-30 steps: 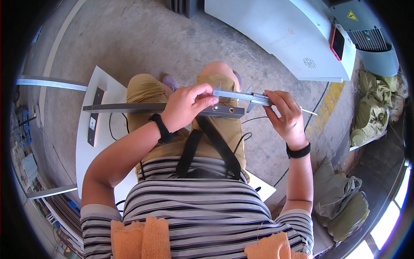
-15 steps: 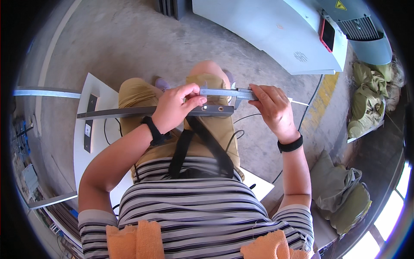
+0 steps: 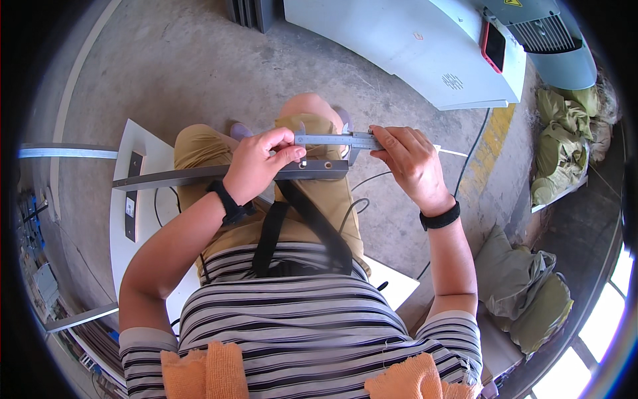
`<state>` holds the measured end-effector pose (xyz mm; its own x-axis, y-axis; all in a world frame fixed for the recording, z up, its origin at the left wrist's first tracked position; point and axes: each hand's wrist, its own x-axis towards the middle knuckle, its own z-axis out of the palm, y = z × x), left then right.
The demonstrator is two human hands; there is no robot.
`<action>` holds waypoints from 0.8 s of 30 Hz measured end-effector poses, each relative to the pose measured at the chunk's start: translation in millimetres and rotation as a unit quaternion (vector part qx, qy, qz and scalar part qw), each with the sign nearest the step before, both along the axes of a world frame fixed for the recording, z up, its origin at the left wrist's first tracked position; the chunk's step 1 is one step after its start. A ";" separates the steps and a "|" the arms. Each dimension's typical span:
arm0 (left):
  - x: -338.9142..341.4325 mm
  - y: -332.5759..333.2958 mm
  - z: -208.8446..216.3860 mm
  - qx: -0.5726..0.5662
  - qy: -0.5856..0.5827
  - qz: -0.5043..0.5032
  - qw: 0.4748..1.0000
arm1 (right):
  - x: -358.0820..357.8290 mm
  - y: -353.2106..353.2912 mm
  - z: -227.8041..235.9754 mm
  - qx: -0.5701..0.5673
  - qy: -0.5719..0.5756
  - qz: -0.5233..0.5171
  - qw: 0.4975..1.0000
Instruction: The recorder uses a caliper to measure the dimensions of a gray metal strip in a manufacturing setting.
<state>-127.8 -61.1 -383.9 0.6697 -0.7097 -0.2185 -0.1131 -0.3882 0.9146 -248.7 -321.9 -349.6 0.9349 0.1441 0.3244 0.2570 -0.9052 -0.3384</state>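
Note:
A metal vernier caliper (image 3: 327, 139) stretches level between my hands, above my lap. My left hand (image 3: 256, 166) pinches its left end by the jaw, while my right hand (image 3: 413, 166) grips the sliding part. Just below lies a dark grey metal bar (image 3: 193, 177) with holes near its right end, resting across my thighs. The caliper's jaws point down toward that drilled end; the right jaw is by the bar's end, but I cannot tell whether it touches. The thin depth rod sticks out past my right hand.
Left of me is a white panel (image 3: 143, 143) with dark plates on it. A pale cabinet (image 3: 399, 50) stands ahead at the right, bearing a red-edged phone (image 3: 493, 46). Sacks (image 3: 561, 143) lie far right, and a black cable (image 3: 470, 166) runs along the floor.
The whole view has shifted slightly, so everything sits a little farther left in it. Both hands keep their hold on the caliper above the bar.

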 end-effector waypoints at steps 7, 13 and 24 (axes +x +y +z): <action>-5.0 -0.8 -2.7 0.007 0.006 -0.007 1.000 | 5.4 16.1 0.7 0.018 0.007 0.013 1.000; -7.1 1.2 -1.8 -0.001 -0.021 0.021 1.000 | 8.2 15.7 1.7 0.038 0.017 0.020 0.999; 0.6 2.5 0.2 0.034 0.027 -0.019 0.999 | -5.1 -0.7 6.8 0.021 0.004 -0.024 0.999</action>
<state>-127.2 -58.6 -383.7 0.6281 -0.7175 -0.3013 -0.0808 -0.4452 0.8918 -253.8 -322.7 -342.8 0.9433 0.0850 0.3209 0.2099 -0.9016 -0.3783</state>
